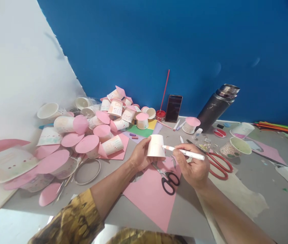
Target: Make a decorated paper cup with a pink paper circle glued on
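Observation:
My left hand (141, 154) is closed round the left side of a plain white paper cup (156, 146), held upside down above the table. A white marker (191, 154) lies in the fingers of my right hand (193, 166), its tip at the cup's side; a faint line shows there. Beneath the cup is a sheet of pink paper (150, 200), with black-handled scissors (168, 178) lying on it. Red-handled scissors (221, 164) rest just right of my right hand.
Many decorated cups with pink paper discs (86, 144) are heaped at the left. A black flask (215, 108), a phone (173, 108) and a red tin (160, 115) stand by the blue wall. A patterned cup (235, 147) and colored sticks (278, 127) lie right.

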Available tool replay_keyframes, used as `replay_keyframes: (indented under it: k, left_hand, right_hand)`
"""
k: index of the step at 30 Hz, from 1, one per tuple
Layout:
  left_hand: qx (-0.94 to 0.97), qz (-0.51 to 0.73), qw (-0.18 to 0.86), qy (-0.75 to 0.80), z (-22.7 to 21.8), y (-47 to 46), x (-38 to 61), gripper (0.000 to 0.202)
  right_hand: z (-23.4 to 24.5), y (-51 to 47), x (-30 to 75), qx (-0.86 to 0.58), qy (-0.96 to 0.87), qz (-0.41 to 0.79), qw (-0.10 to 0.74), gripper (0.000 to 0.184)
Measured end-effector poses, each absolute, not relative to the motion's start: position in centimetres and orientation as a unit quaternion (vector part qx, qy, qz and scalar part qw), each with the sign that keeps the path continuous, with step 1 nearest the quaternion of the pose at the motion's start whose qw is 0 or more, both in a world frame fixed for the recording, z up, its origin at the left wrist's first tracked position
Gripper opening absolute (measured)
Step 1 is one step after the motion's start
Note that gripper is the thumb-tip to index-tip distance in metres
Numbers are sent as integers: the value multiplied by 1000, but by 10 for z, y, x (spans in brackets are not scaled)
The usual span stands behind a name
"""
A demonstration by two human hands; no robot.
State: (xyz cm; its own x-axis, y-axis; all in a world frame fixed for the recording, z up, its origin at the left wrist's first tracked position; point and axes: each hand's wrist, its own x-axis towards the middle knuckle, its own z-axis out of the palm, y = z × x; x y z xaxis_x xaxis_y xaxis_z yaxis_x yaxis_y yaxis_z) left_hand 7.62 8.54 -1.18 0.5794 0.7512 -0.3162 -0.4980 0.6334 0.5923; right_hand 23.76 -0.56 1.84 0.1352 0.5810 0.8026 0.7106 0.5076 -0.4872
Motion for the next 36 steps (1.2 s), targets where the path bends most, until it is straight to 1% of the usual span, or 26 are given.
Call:
replay_keyframes:
  k: [8,15,22,29,36]
  left_hand:
    - [207,374,853,301,-9,86,77,33]
    - [217,366,857,292,-8,85,77,32]
    - [206,370,856,298,-10,86,76,34]
    - [213,367,856,297,-8,86,77,33]
    - [227,363,856,290,-12,86,76,36]
  right_hand:
    - [21,-9,238,-467,-693,-24,548,10]
    - [16,-7,240,-480,-675,-26,560,6]
    - [17,-11,243,-470,-701,9,536,11]
    - [13,-7,242,-485,-674,-1,557,5]
    - [15,-10,242,-466,-698,30,543,10]
